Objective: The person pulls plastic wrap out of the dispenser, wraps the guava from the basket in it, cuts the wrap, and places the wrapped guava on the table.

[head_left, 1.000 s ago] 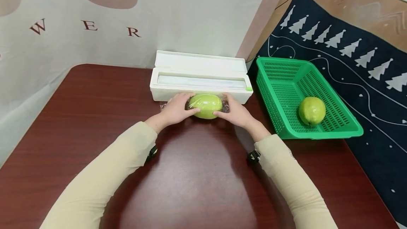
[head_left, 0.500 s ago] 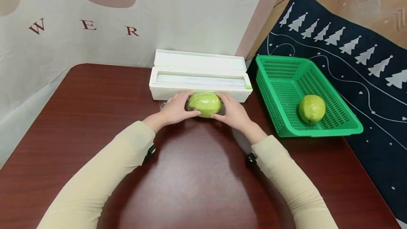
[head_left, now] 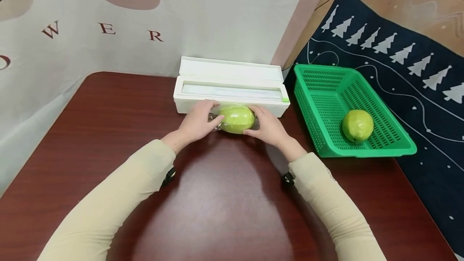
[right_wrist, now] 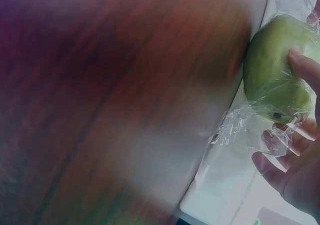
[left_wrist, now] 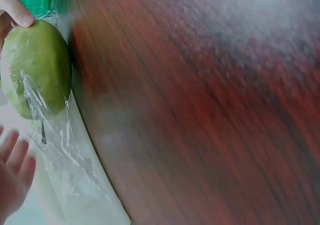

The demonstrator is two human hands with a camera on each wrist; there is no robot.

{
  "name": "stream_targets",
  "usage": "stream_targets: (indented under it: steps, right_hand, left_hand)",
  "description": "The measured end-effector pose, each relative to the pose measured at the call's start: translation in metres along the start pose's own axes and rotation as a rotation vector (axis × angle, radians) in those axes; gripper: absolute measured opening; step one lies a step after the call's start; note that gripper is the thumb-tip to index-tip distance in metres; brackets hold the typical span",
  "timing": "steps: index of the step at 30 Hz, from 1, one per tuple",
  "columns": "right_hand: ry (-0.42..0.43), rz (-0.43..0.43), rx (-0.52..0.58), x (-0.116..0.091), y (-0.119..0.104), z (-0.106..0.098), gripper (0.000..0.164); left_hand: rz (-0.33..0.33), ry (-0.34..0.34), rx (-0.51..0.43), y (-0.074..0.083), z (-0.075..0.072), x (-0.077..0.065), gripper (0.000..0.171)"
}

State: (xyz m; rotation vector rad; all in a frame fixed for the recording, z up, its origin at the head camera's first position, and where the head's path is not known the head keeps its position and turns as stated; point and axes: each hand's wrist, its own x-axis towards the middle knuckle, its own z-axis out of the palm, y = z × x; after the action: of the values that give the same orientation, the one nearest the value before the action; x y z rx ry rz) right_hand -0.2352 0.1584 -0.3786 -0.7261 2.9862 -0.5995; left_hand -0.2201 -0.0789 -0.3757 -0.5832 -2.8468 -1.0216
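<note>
A green pear (head_left: pixel 237 119) wrapped in clear cling film lies on its side at the front of a white film box (head_left: pixel 232 88). My right hand (head_left: pixel 266 128) grips its right end, thumb pressed on the film-covered skin in the right wrist view. Off the stem end, my left hand (head_left: pixel 198 121) has its fingers relaxed and spread beside the loose film (left_wrist: pixel 70 150). In the left wrist view a gap shows between those fingers and the pear's stem. Crinkled film (right_wrist: pixel 240 122) bunches at the right end too, near the right fingers.
To the right stands a green plastic basket (head_left: pixel 311 120) with a second pear (head_left: pixel 357 125) in it. The box's lid (head_left: pixel 232 69) is raised at the back, against the wall cloth. All of it stands on a dark red wooden table (head_left: pixel 217 212).
My left hand has come away from the pear's left end, its thumb lifting up and back, and loose film now shows there. The right hand keeps its grip.
</note>
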Motion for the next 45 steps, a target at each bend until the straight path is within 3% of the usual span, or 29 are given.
stream_targets:
  steps: [3,5,11,16,24,29,37,45]
  right_hand:
    - [-0.020,-0.001,0.004,-0.001,0.001,-0.004,0.079]
    - [-0.033,-0.005,0.019,-0.002,0.001,-0.007,0.079]
    - [-0.015,0.039,0.098,-0.006,0.003,-0.021,0.071]
    - [0.030,0.083,0.124,-0.010,0.008,-0.029,0.062]
    - [0.028,-0.007,0.123,-0.016,0.007,-0.021,0.066]
    - [-0.021,-0.071,0.076,-0.014,0.003,-0.012,0.067]
    - [-0.021,-0.109,0.102,-0.009,0.003,-0.005,0.066]
    - [-0.046,-0.074,0.173,-0.001,0.007,-0.006,0.064]
  left_hand:
    - [0.047,-0.061,-0.041,-0.002,0.001,0.001,0.045]
    - [0.040,-0.090,-0.068,-0.004,0.002,0.001,0.044]
    - [-0.002,-0.095,-0.056,-0.003,-0.002,0.000,0.040]
    - [0.002,-0.099,-0.027,-0.004,-0.003,0.000,0.040]
    - [0.006,-0.103,0.002,-0.002,-0.002,0.000,0.048]
    - [0.040,-0.130,0.027,-0.002,0.002,0.001,0.051]
    - [0.025,-0.149,0.021,-0.004,0.004,0.001,0.056]
    - [0.010,-0.172,0.014,-0.005,0.000,0.009,0.058]
